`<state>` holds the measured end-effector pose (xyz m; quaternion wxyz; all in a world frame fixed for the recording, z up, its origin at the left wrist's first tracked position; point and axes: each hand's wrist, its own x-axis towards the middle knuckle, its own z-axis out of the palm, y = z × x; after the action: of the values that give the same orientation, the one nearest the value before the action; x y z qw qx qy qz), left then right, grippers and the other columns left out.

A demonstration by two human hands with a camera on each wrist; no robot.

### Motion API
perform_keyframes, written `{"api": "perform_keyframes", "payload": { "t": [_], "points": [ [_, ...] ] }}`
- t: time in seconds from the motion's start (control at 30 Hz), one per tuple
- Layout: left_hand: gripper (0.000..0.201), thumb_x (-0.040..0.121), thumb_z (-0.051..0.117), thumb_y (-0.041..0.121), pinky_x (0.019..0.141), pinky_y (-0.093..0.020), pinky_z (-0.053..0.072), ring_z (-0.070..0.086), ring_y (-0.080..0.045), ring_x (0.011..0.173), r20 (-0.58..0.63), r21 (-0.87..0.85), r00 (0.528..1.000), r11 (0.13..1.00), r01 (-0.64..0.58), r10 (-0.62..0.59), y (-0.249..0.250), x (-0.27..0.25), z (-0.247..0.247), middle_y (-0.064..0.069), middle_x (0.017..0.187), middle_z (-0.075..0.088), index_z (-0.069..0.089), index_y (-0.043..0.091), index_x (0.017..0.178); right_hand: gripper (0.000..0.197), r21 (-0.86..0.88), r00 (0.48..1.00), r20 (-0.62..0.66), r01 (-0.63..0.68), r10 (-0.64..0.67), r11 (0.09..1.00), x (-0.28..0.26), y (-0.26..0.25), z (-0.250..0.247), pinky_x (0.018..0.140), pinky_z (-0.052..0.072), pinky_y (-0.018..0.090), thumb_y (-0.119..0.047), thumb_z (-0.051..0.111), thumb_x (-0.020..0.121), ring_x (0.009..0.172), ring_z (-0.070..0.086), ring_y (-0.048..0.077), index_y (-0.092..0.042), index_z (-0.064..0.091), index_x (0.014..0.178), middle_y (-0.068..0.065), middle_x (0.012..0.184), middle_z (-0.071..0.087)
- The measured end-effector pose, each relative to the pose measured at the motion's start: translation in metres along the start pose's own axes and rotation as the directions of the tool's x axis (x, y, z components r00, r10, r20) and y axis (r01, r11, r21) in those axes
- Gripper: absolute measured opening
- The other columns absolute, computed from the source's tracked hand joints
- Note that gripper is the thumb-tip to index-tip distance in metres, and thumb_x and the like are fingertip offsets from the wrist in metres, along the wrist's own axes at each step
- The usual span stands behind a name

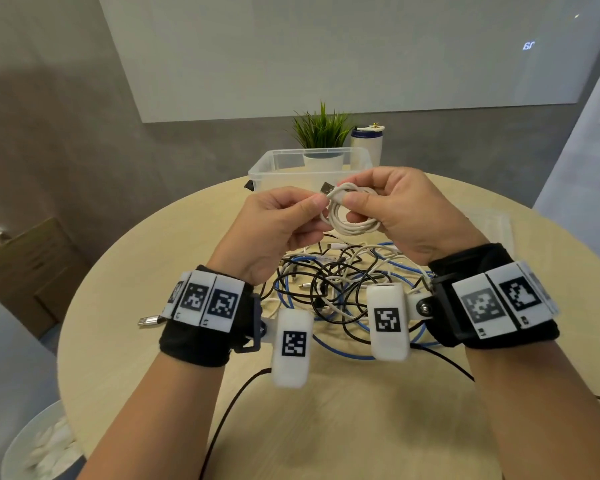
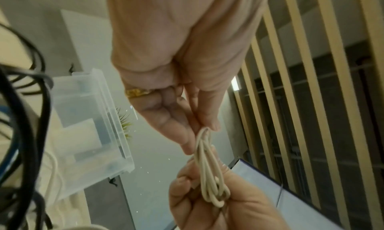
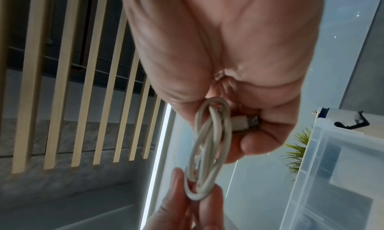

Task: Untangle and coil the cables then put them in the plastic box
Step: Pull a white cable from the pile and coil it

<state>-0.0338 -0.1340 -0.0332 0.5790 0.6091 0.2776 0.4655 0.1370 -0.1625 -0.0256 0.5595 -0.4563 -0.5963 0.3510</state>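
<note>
Between left hand (image 1: 274,230) and right hand (image 1: 406,213): white cable coil (image 1: 350,216), pinched from both sides. Below hands: tangled cables (image 1: 329,289). Beyond hands: plastic box (image 1: 274,168).

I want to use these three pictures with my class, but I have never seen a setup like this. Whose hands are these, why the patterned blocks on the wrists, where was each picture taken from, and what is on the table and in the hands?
No machine here: a person works with bare hands, wearing wrist straps that carry small cameras and patterned marker blocks. The wide picture comes from a head-worn camera looking down. The other two look along each hand from the wrists.

The left hand and right hand together pinch a coiled white cable, raised above the round table. One wrist view shows its small plug tucked against the right palm.

Under the hands lies a tangle of cables, black, white and blue. Behind stand a clear plastic box, a potted plant and a white bottle.
</note>
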Motion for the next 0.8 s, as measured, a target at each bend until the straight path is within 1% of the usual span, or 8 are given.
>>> {"api": "perform_keyframes", "payload": {
  "t": [0.1,0.23,0.43,0.5,0.53,0.67,0.73,0.8],
  "points": [
    [0.013,0.073,0.065,0.017,0.052,-0.016,0.053,0.064,-0.008,0.056,0.061,-0.1,0.997,0.993,0.055,-0.049,0.0004,-0.0007,-0.0003,-0.002,0.066,0.068,0.059,0.013,0.084,0.013,0.057,0.998,0.056,0.034,-0.037,0.998,-0.0009,-0.0014,-0.0009,0.068,0.054,0.025,-0.005,0.068,0.085,0.074,0.063,0.017,-0.01,0.069,0.096,0.008,0.088,0.071],
    [0.03,0.075,0.062,0.013,0.05,-0.015,0.049,0.063,-0.008,0.06,0.101,-0.121,0.994,0.991,0.048,-0.035,-0.0012,-0.0014,0.0029,-0.001,0.074,0.067,0.063,0.014,0.106,0.015,0.093,0.993,0.099,0.053,-0.062,0.994,-0.0017,-0.0011,-0.0014,0.063,0.053,0.02,-0.012,0.072,0.076,0.069,0.062,0.013,-0.016,0.07,0.09,0.009,0.088,0.07],
    [0.009,0.076,0.066,0.017,0.057,-0.02,0.05,0.065,-0.011,0.069,-0.01,-0.03,1.0,0.999,-0.02,0.019,-0.0026,0.0008,0.004,-0.001,0.076,0.069,0.065,0.014,0.085,0.015,0.027,0.992,0.099,0.078,-0.081,0.997,-0.0016,-0.0004,-0.0009,0.058,0.047,0.02,-0.002,0.069,0.083,0.059,0.055,0.004,-0.016,0.067,0.089,0.002,0.078,0.066],
    [0.002,0.084,0.063,0.012,0.06,-0.023,0.051,0.064,-0.013,0.071,-0.011,-0.009,1.0,1.0,-0.03,0.029,-0.0028,0.0003,0.0058,-0.001,0.077,0.068,0.062,0.014,0.084,0.012,0.016,0.992,0.118,0.046,-0.047,0.999,-0.0022,-0.0018,-0.0028,0.061,0.047,0.023,-0.005,0.066,0.086,0.062,0.055,0.006,-0.015,0.069,0.092,0.003,0.078,0.067],
    [0.005,0.087,0.061,0.01,0.062,-0.024,0.051,0.064,-0.013,0.071,-0.021,-0.003,0.999,0.999,-0.032,0.032,-0.003,0.0005,0.0059,-0.001,0.078,0.068,0.061,0.014,0.083,0.013,0.046,0.99,0.141,0.013,-0.019,0.999,-0.0024,-0.003,-0.0044,0.063,0.047,0.025,-0.006,0.062,0.09,0.065,0.055,0.01,-0.014,0.07,0.095,0.005,0.08,0.068],
    [0.013,0.089,0.059,0.007,0.062,-0.026,0.051,0.064,-0.015,0.072,-0.061,-0.021,0.997,0.999,-0.045,0.043,-0.0015,0.0015,0.0056,-0.004,0.081,0.068,0.06,0.015,0.079,0.024,0.143,0.982,0.185,-0.055,0.028,0.988,-0.0033,-0.0056,-0.0073,0.088,0.046,0.049,-0.003,0.05,0.095,0.091,0.054,0.032,-0.013,0.072,0.098,0.018,0.097,0.068],
    [0.014,0.089,0.059,0.005,0.06,-0.025,0.052,0.065,-0.014,0.071,-0.075,-0.028,0.995,0.997,-0.067,0.065,-0.0017,0.0015,0.0062,-0.006,0.083,0.067,0.059,0.015,0.079,0.024,0.103,0.984,0.178,-0.042,0.023,0.994,-0.0033,-0.0052,-0.006,0.091,0.047,0.049,-0.002,0.051,0.095,0.094,0.056,0.031,-0.013,0.071,0.101,0.019,0.1,0.068],
    [0.014,0.09,0.058,0.004,0.061,-0.025,0.052,0.064,-0.014,0.072,-0.077,-0.029,0.993,0.995,-0.095,0.093,-0.0011,0.0012,0.0056,-0.007,0.085,0.066,0.057,0.014,0.08,0.024,0.064,0.985,0.171,-0.035,0.023,0.997,-0.0031,-0.0047,-0.0056,0.084,0.051,0.043,-0.001,0.053,0.094,0.09,0.058,0.027,-0.016,0.071,0.1,0.015,0.094,0.069]
  ]
}}
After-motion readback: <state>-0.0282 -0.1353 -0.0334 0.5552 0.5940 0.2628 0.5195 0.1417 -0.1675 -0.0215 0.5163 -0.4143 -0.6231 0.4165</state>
